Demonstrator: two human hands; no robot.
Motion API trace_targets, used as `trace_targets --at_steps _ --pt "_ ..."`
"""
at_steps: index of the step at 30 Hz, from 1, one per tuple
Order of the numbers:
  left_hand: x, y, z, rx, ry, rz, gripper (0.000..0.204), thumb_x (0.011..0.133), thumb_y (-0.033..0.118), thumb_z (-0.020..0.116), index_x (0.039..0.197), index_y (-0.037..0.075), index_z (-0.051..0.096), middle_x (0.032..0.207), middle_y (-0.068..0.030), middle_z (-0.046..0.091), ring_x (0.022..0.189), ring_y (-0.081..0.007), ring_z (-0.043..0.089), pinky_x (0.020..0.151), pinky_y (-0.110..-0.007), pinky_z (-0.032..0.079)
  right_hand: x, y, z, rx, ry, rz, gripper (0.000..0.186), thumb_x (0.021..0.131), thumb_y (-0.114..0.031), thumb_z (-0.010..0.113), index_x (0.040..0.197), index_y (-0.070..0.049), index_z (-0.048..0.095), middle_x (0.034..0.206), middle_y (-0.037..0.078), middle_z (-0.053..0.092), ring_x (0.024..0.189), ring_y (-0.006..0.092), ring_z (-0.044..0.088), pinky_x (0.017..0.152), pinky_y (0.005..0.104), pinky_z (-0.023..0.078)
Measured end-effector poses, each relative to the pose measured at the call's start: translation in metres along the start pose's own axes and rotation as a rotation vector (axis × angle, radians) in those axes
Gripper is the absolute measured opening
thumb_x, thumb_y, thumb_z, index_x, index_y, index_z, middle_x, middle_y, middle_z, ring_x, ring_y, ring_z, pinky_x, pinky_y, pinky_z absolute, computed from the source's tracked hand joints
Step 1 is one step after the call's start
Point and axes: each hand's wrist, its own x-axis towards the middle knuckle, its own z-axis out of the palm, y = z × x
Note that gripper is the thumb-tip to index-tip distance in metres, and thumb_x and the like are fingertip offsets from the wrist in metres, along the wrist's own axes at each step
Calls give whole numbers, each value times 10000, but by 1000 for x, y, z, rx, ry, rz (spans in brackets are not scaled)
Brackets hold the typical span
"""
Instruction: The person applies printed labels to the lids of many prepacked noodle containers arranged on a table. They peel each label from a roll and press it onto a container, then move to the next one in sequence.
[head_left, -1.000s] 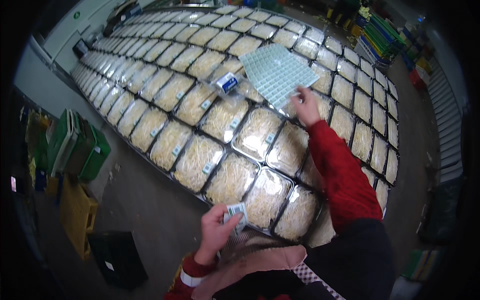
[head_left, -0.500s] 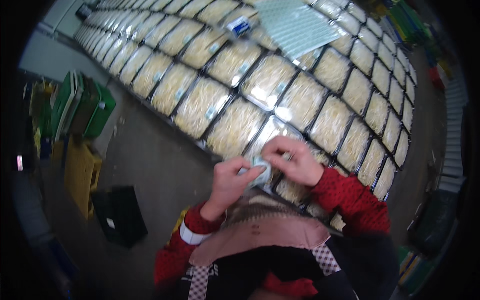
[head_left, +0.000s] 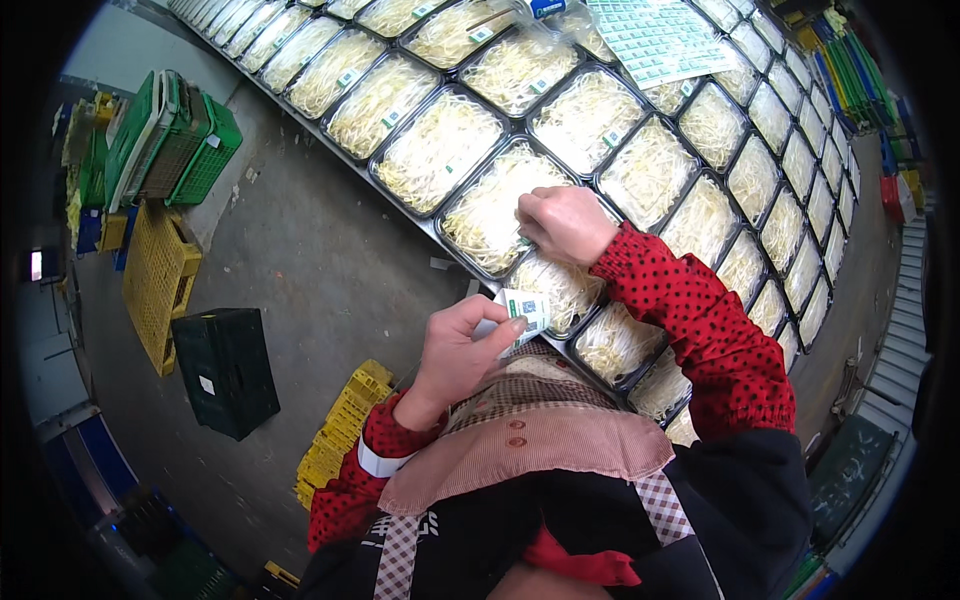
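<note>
Pinched between thumb and fingers, a small sheet of white and green label stickers (head_left: 527, 312) is in my left hand (head_left: 462, 350), just off the table's near edge. My right hand (head_left: 570, 224) is bent down with its fingertips together on a film-wrapped black tray of bean sprouts (head_left: 492, 208). A green corner of a label sticker (head_left: 526, 241) peeks out under those fingertips; the rest of it is hidden. Directly below my right hand lies another tray of bean sprouts (head_left: 560, 290), on which I make out no label. Neighbouring trays farther left carry small green and white labels.
Rows of packed sprout trays (head_left: 648, 172) cover the table. On them lie a large label sheet (head_left: 660, 45) and a blue-and-white roll (head_left: 547, 8). Green crates (head_left: 205, 150), yellow pallets (head_left: 160, 285) and a dark crate (head_left: 227, 372) stand on the floor at left.
My hands have moved apart: the right has gone up and onto a tray, while the left keeps the label sheet near the table edge. The whole view has shifted.
</note>
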Motion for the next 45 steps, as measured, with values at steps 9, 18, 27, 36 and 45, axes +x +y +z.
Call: trace_targets --at_steps 9,18,27,36,45 --pt "-6 5 -13 -65 145 40 48 855 10 671 823 -8 640 797 -3 642 692 -38 564 606 -194 454 8 8 -1 -112 -13 298 450 665 -407 782 846 -50 575 800 135 633 758 345 640 655 431 502" --pt "17 -28 0 661 108 533 101 769 36 701 760 17 602 864 -75 644 1020 -231 588 815 -341 448 -12 30 -1 221 24 188 389 648 -343 804 779 -52 582 798 118 604 781 326 604 681 396 475" --pt "49 -57 -40 870 134 645 131 731 54 701 722 30 572 840 -118 617 1176 -346 539 930 -422 419 1 39 2 163 29 128 422 608 -289 833 800 -39 553 764 117 582 760 327 590 652 393 459" --pt "69 -46 -59 919 86 586 72 752 10 690 804 18 642 842 -91 634 1242 -343 498 980 -424 419 -27 48 8 274 211 71 488 629 -270 825 957 -48 538 930 115 551 877 304 575 732 378 475" --pt "53 -49 -38 1157 19 716 104 704 27 694 717 33 591 826 -106 632 1215 -331 516 1043 -519 351 -139 -28 24 -118 106 85 785 851 -594 511 1404 -51 386 1469 244 306 1393 367 251 1139 528 155"
